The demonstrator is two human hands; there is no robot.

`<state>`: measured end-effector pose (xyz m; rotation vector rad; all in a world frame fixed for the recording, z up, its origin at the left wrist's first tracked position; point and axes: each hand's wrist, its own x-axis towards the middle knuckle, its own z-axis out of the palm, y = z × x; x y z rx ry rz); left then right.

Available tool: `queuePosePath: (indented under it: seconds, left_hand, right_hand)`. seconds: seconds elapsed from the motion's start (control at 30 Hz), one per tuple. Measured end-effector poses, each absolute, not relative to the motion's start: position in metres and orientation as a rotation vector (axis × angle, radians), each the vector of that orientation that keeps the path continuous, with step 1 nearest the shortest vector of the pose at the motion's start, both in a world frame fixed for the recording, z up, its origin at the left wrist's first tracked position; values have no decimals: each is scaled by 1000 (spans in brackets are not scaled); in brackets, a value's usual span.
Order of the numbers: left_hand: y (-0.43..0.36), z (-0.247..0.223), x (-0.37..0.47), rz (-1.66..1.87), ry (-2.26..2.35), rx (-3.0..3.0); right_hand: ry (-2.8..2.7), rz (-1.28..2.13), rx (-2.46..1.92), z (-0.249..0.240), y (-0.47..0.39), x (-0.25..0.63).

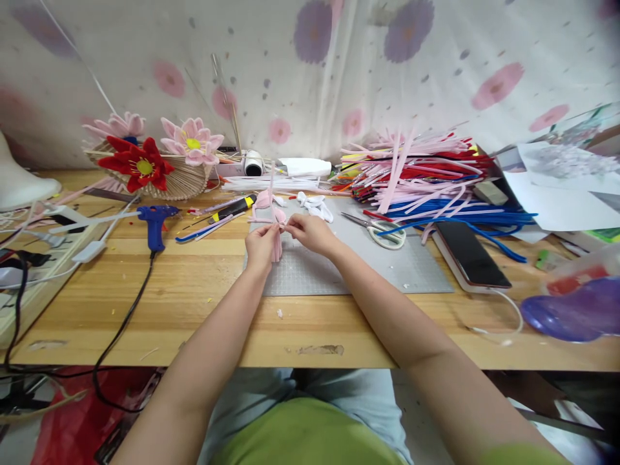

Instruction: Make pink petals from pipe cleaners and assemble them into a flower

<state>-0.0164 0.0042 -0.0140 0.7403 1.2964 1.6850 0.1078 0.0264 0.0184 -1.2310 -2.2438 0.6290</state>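
Pink fuzzy stems (278, 248) bunched together stand between my two hands over the grey cutting mat (320, 278). My left hand (260, 247) is closed on the pink stems from the left. From the right, the fingertips of my right hand (310, 232) pinch at the same piece, near its middle. Looped pink petals (262, 206) spread out above my left hand. Behind my right hand, white looped pieces (316, 205) lie on the mat. Scissors (387, 235) with pale handles rest on the mat to the right.
A blue glue gun (155, 223) and a yellow-black cutter (235, 208) lie left. Red and pink flowers (144, 166) stand at the back left. Colourful stems (411, 171) are heaped at the back right, near a phone (472, 253) and purple object (574, 310).
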Motion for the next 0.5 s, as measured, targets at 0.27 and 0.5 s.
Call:
queuePosePath:
  seconds: [0.27, 0.5]
  left_hand:
    - [7, -2, -7, 1661, 1010, 290]
    - [13, -7, -17, 1657, 967, 471]
  right_hand:
    - [-1702, 1427, -1063, -5, 24, 83]
    - [-1735, 1444, -971, -2, 28, 91]
